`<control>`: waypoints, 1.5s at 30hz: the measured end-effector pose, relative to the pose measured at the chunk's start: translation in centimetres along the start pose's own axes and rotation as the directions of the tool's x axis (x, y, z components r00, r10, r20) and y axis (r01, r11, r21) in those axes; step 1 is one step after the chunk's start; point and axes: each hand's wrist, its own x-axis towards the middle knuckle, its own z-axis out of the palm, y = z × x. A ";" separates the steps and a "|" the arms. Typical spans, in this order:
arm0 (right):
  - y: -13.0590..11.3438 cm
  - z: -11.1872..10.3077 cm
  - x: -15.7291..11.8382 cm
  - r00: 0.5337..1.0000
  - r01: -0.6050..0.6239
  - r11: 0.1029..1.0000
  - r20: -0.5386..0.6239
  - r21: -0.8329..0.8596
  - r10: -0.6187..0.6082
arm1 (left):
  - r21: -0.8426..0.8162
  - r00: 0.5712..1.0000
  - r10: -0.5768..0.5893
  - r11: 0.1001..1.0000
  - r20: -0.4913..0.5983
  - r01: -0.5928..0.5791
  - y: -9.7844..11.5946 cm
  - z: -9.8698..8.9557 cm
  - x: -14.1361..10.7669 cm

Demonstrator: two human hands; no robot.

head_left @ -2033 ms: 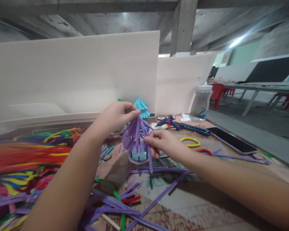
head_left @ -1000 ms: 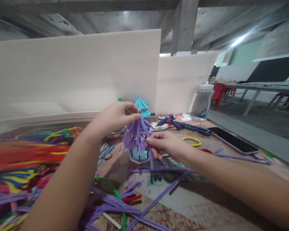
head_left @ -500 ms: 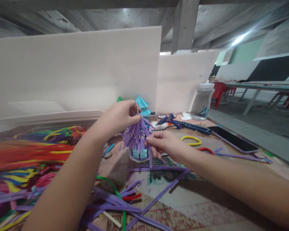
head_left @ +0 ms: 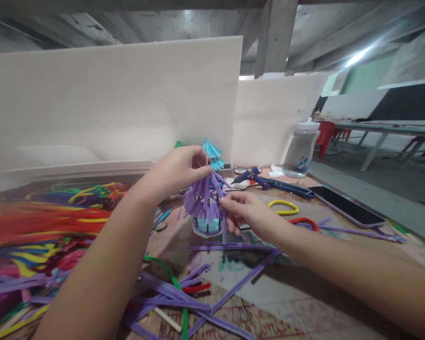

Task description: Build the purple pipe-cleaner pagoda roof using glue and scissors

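Observation:
A small pagoda model (head_left: 200, 210) with tiers of purple pipe cleaners and a pale blue base stands at the middle of the table. My left hand (head_left: 184, 167) is closed at its peak, thumb and fingers pinching the top of the roof beside a thin stick. Low on the model's right side, my right hand (head_left: 246, 210) pinches a purple pipe cleaner (head_left: 224, 231) that hangs down along the roof. The fingertips partly hide where this strip meets the roof. Behind the model stands a light blue pagoda roof (head_left: 212, 153).
Loose purple pipe cleaners (head_left: 248, 278) lie in front. Colourful pipe cleaners (head_left: 49, 222) fill the left. At right are a glue gun (head_left: 250, 175), yellow-handled (head_left: 285, 208) and red-handled scissors, a phone (head_left: 347, 206) and a water bottle (head_left: 301, 148). White boards (head_left: 109, 104) stand behind.
The view has shifted slightly, so everything sits a little further right. Both hands keep their grips at the pagoda with hardly any movement.

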 end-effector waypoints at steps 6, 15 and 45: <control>-0.6 -1.5 0.6 0.938 0.182 0.931 -0.228 -0.317 -0.261 | -0.067 1.000 -0.016 0.998 0.025 0.018 -0.2 -0.1 0.1; -2.8 -2.5 -0.7 0.652 0.511 0.223 0.206 -0.830 -0.729 | -0.143 0.999 0.023 0.990 0.028 -0.019 0.3 0.2 0.1; -2.5 -4.2 0.7 0.743 0.390 0.562 -0.111 -0.730 -0.660 | -0.237 0.998 0.054 0.971 0.033 -0.044 -0.1 0.7 0.4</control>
